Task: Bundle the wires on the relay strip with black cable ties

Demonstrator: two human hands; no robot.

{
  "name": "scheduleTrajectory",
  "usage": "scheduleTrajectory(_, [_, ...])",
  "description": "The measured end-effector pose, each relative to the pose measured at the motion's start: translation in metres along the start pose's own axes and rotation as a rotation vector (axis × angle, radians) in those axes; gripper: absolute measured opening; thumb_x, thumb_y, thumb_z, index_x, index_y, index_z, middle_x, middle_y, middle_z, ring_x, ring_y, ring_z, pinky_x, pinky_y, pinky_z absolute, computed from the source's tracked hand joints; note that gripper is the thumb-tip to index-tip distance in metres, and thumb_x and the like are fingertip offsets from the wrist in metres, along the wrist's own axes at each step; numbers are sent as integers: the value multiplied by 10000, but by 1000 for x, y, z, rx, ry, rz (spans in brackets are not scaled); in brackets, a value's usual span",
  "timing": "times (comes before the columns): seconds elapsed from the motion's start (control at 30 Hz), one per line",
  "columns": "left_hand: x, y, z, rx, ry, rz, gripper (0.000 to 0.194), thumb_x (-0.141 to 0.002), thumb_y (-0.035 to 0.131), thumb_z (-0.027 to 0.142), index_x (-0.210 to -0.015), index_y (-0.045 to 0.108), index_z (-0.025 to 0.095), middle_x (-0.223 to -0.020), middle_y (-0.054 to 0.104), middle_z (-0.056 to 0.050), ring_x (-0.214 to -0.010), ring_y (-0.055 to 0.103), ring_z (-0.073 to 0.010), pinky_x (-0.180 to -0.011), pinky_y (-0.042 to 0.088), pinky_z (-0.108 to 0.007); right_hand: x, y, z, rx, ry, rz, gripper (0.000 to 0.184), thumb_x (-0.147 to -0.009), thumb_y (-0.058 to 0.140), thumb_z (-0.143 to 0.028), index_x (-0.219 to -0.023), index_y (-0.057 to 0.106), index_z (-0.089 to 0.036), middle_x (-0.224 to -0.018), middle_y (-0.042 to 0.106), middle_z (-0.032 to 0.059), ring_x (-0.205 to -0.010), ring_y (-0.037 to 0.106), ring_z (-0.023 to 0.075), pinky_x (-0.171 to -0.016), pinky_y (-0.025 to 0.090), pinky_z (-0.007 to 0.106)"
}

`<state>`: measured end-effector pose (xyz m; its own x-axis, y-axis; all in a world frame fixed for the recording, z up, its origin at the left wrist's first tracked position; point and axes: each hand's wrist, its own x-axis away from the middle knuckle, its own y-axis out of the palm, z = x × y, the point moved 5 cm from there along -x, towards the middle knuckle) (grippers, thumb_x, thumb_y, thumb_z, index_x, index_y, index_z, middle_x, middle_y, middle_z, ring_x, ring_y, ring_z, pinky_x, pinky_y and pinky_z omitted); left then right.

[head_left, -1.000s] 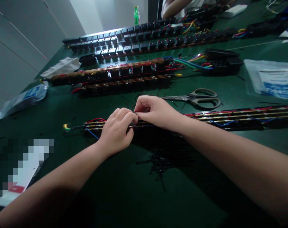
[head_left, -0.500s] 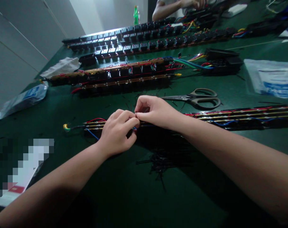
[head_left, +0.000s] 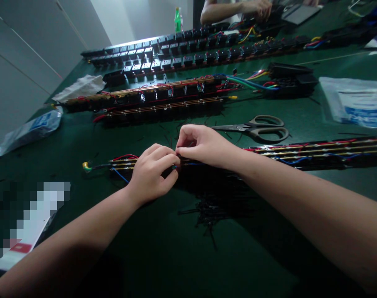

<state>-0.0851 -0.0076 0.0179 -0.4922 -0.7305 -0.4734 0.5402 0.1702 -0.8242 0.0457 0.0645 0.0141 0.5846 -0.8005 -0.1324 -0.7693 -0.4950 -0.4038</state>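
Across the table in front of me lies a long black strip [head_left: 318, 152] with brass-coloured rods and red and blue wires along its top. My left hand [head_left: 154, 173] rests over its left part, fingers curled down and thumb near the blue wire. My right hand [head_left: 200, 145] meets it from the other side, thumb and forefinger pinched together at the rods. The fingertips of both hands nearly touch, and whatever they hold is too small to make out. A pile of thin black cable ties [head_left: 208, 211] lies on the near side. Scissors [head_left: 256, 129] lie just beyond my right hand.
Behind lie several more wired black strips [head_left: 145, 93], one joined by cables to a black box [head_left: 292, 80]. Plastic bags [head_left: 358, 101] lie at both sides. A co-worker's hand [head_left: 258, 9] is at the far side, near a green bottle [head_left: 177, 20].
My left fingers have shifted slightly left, while my right hand keeps its pinch. At the far side, the co-worker's hand has moved and a flat grey object now shows beside it.
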Motion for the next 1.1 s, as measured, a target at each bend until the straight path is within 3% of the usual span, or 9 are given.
scheduleTrajectory(0.2, [-2,0,-2,28,-37,-35,132,-945,543,238,-835,594,185,-890,649,-48,-893,554,-192,-814,475,-355,-1,2,1,-120,0,-87,97,-708,642,-117,-748,576,-177,-723,643,-22,-657,569,105,-608,431,242])
scheduleTrajectory(0.37, [-2,-1,-4,-7,-80,25,157,-959,535,265,-839,603,189,-895,639,-43,-912,551,-193,-829,460,-360,-2,4,0,-183,13,-168,108,-692,650,-113,-765,596,-173,-737,657,-27,-661,588,99,-625,455,239])
scheduleTrajectory(0.6, [-2,-4,-6,-94,-164,66,139,-922,574,259,-810,618,188,-908,571,-51,-937,504,-215,-820,431,-376,0,3,0,-133,13,-140,101,-684,692,-157,-751,617,-164,-727,666,-21,-644,584,96,-614,448,236])
scheduleTrajectory(1.1, [-1,-3,-7,-87,-173,70,180,-939,551,272,-791,595,179,-899,562,-48,-914,494,-207,-798,413,-361,1,2,-4,-77,-56,-130,82,-699,674,-135,-713,600,-167,-740,663,-19,-668,584,100,-640,450,245])
